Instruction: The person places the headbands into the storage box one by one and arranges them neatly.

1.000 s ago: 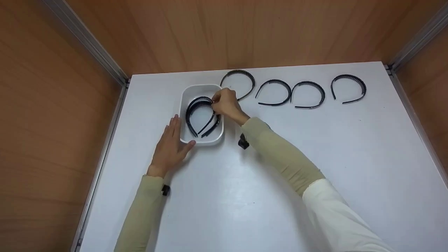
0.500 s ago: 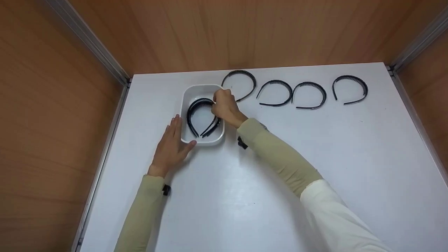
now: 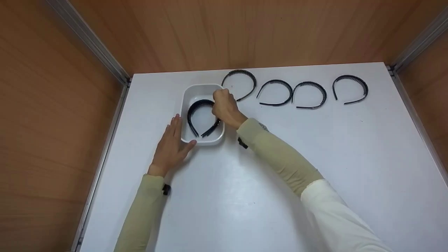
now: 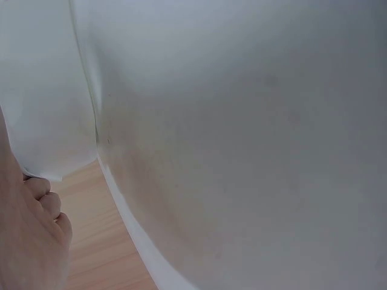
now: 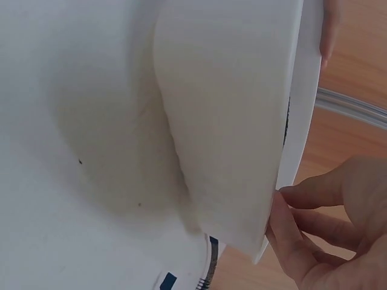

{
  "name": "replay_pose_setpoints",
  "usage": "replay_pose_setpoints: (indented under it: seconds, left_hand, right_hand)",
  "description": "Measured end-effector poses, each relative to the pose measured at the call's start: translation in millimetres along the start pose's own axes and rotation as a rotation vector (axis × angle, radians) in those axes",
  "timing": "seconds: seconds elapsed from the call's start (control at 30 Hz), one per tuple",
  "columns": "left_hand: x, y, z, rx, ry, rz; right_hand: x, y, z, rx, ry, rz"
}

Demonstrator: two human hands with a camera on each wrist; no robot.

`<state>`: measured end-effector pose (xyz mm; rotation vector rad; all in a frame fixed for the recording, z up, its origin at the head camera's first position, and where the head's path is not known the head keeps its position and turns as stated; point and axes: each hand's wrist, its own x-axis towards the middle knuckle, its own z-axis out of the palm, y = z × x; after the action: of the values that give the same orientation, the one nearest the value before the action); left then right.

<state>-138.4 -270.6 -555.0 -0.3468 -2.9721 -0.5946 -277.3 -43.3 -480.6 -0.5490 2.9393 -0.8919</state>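
touching the container, the left grip is held straight-fingered; headbands are partly covered beneath the right grip, its hold unclear.

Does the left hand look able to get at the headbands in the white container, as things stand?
Probably yes: the left hand lies beside the open-topped container, and the near ends of the headbands are uncovered; the right hand hides only their right part.

I see smooth plastic tray, glossy plastic headbands, sheeny tabletop, wood-grained far wall, matt cloth sleeves
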Motion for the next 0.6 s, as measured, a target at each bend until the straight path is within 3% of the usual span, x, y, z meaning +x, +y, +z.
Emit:
replay_pose_setpoints:
  seconds: [0.6]
  left_hand:
    - [1.8,-2.6,-0.2,-0.009,-0.007,0.007]
  right_hand:
    - [-11.5,13,-30,0.204,-0.06,-0.043]
